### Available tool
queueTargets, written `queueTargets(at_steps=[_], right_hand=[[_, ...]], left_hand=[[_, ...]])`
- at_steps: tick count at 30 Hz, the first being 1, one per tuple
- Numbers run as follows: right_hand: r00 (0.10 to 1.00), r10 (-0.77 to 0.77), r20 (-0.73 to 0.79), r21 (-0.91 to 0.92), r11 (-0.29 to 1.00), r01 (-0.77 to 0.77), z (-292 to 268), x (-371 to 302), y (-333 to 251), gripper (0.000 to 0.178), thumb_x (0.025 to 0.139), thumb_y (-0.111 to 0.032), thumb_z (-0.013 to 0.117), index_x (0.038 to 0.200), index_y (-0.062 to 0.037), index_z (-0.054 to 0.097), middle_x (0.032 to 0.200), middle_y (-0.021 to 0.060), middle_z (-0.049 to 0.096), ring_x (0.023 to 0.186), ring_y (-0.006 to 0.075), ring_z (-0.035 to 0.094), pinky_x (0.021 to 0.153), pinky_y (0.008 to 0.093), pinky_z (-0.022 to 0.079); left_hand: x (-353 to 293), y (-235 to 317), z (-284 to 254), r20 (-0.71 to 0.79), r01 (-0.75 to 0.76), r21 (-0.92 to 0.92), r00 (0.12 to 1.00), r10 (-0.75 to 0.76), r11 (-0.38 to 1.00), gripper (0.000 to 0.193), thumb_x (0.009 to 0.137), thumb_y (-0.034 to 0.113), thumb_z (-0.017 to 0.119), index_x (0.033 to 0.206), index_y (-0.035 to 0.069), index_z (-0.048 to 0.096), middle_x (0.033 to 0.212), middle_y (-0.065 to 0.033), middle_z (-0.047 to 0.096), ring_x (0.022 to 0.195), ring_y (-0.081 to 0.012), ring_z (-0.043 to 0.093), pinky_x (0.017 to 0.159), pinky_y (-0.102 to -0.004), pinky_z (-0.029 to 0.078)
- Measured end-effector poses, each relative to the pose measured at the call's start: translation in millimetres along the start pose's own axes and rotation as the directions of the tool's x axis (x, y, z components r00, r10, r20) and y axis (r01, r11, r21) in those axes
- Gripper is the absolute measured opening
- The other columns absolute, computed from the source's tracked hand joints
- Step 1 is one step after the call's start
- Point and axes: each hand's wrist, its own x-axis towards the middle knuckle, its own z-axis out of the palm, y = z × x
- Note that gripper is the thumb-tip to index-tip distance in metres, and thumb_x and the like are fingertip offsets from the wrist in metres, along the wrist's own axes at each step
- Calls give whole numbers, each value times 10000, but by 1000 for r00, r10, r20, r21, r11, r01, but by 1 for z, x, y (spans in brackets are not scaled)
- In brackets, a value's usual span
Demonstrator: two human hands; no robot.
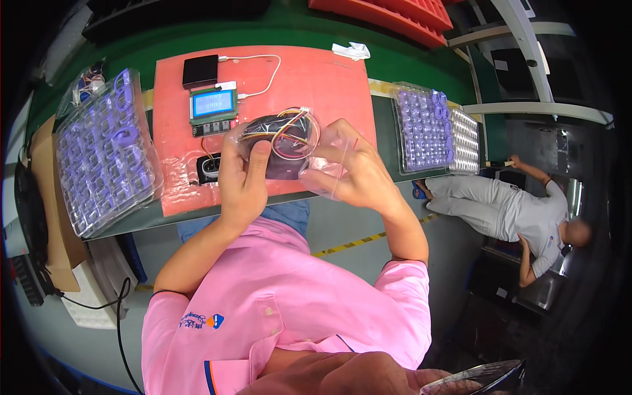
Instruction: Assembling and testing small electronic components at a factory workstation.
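Over the pink mat I hold up a clear plastic bag [324, 183] with a dark item [282, 170] and a coil of thin coloured wires [294, 135] at it. My left hand [243, 181] grips its left side, thumb laid across the front. Around the loose plastic at its right side, my right hand [364, 172] is closed with bent fingers. Whether the wires lie fully inside the bag, I cannot tell. Behind my left hand sits a small black device [209, 168] with wires. Farther back, a circuit board with a lit blue screen [214, 103] lies on the mat.
A black box [199, 72] with a white cable [279, 66] is at the mat's back left. Trays of purple rings [105, 155] [421, 128] flank the pink mat [329, 72]. White cloth [351, 51] lies at the back. Another person [520, 210] stands at right.
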Motion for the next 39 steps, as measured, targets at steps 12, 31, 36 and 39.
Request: queueTargets(at_steps=[12,31,36,39], right_hand=[[989,85,-119,153,986,-67,-7,-5,3,356,735,-191,895,1024,-16,784,1342,173,534,1290,374,551,1051,486,493],[906,-124,-406,91,980,176,-31,-22,11,244,853,-175,774,937,40,695,1325,257,579,1280,425,578,1058,530,488],[810,59,-583,378,902,207,-10,-22,18,325,966,-274,647,998,48,630,1224,276,629,1182,408,633,1017,536,517],[765,26,-644,419,849,323,-2,-17,11,425,1059,-371,525,1111,51,534,1100,287,665,1058,402,676,994,546,535]], left_hand=[[12,2,3,74,-72,119,995,63,990,412,1109,151,574,1448,-38,434,1260,-122,622,1159,-173,601,1008,-312,481],[22,1,-10,-83,8,144,997,4,989,351,1120,153,545,1434,7,483,1284,-87,615,1205,-131,577,1041,-314,464],[22,5,-6,-33,308,-373,938,-345,875,328,1122,166,536,1423,38,518,1285,-68,625,1200,-125,589,1031,-330,480],[23,8,-2,61,403,-498,900,-432,768,326,1121,161,532,1428,54,522,1277,-64,630,1169,-132,609,1013,-349,501]])
